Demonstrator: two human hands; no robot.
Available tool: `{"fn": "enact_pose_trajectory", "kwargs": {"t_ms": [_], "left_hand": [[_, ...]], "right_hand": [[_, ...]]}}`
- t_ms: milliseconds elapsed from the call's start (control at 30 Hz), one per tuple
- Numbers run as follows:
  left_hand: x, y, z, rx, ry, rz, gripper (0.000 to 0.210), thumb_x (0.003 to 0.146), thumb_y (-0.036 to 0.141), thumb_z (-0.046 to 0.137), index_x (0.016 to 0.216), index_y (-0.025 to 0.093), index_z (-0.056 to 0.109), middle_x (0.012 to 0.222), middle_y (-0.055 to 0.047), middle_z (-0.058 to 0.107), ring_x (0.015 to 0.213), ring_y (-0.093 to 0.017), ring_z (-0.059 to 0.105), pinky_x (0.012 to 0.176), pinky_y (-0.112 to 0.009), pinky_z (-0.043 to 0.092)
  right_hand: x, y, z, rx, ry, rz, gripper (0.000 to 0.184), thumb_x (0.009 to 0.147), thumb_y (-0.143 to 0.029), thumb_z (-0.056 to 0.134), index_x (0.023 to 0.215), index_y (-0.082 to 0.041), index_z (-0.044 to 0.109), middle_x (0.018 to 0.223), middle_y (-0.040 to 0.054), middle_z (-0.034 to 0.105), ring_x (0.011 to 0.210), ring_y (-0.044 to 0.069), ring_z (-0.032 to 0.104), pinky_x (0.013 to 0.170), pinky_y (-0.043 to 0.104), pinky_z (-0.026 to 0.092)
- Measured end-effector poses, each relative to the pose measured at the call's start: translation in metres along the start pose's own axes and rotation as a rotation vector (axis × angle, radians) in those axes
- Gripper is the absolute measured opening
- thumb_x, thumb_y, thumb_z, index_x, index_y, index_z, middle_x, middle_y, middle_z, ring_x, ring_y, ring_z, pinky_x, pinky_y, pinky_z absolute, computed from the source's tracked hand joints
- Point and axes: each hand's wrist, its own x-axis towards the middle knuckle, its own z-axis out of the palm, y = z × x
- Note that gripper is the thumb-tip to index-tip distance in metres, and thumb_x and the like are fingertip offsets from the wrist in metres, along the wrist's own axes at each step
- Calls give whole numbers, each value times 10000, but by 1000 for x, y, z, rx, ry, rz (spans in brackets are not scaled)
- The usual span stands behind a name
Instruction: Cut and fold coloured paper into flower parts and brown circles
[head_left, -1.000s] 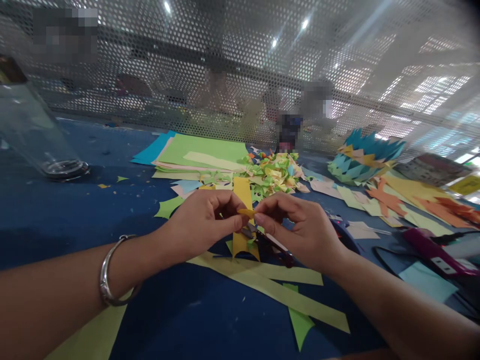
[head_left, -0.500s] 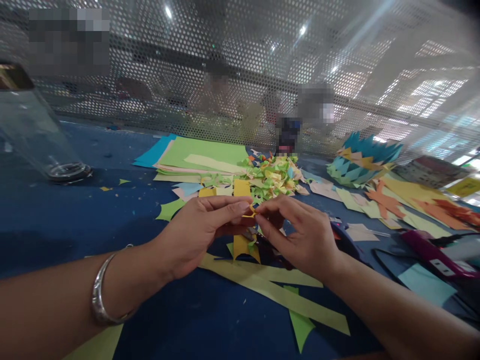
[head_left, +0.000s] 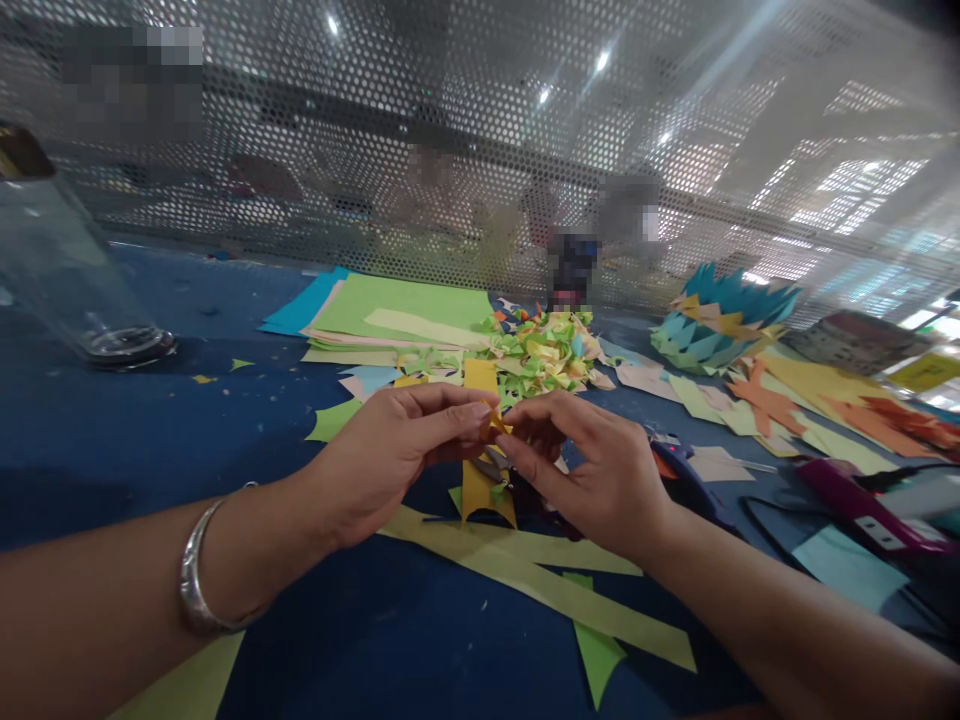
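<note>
My left hand (head_left: 401, 450), with a silver bangle on its wrist, pinches a small folded piece of yellow paper (head_left: 496, 424) between thumb and fingertips. From the other side, the thumb and forefinger of my right hand (head_left: 592, 460) close on the same piece. Below them lies a yellow paper strip (head_left: 480, 492) with curved cut-outs at its near end. A pair of scissors (head_left: 491, 464) rests over that strip, largely hidden by my right hand. Just beyond my fingers is a heap of small folded paper pieces (head_left: 551, 350), mostly green and yellow.
Coloured sheets (head_left: 420, 295) are stacked at the back left, before a perforated metal screen (head_left: 300, 200). A glass bottle (head_left: 82, 280) stands far left. A spiky paper bowl (head_left: 720, 320), orange paper scraps (head_left: 769, 400) and a purple power strip (head_left: 862, 505) are right. Pale strips (head_left: 570, 590) lie in front.
The yellow paper piece has turned between my fingertips and shows more of its face. Both hands have shifted very slightly left in the view, and more of the scissors shows.
</note>
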Motion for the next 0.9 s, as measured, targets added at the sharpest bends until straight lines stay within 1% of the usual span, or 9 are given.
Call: {"fn": "enact_pose_trajectory", "kwargs": {"t_ms": [167,367,567,767,900], "left_hand": [[0,0,-1,139,25,49,239,788,338,771,980,196,767,970,-52,762,892,-156,670,834,-257,510],[-3,2,0,279,5,92,246,781,373,761,967,213,781,979,-62,766,882,-184,689,822,-284,528],[-1,3,-2,229,-25,53,225,769,351,774,957,232,799,962,-62,774,890,-187,692,789,-274,551],[1,6,-5,131,-73,-37,185,802,323,755,934,204,803,940,-70,776,853,-157,688,757,-235,549],[1,7,-4,54,-47,-82,118,807,269,748,854,177,804,924,-73,772,803,-136,680,774,-232,553]], "right_hand": [[0,-1,-2,34,6,23,86,903,-248,632,960,-184,636,779,-5,651,645,99,596,590,233,490],[1,-2,-2,20,1,22,69,903,-222,614,966,-197,629,769,-11,649,652,109,602,591,245,487],[0,1,-5,-18,26,0,94,905,-187,608,998,-196,617,800,-15,651,674,102,610,635,242,485],[1,3,-8,-62,35,-43,118,919,-171,583,1031,-206,599,855,-4,665,712,109,622,658,243,489],[2,3,-9,-92,12,-92,85,940,-173,558,1001,-214,602,878,12,679,744,126,637,679,258,498]]}}
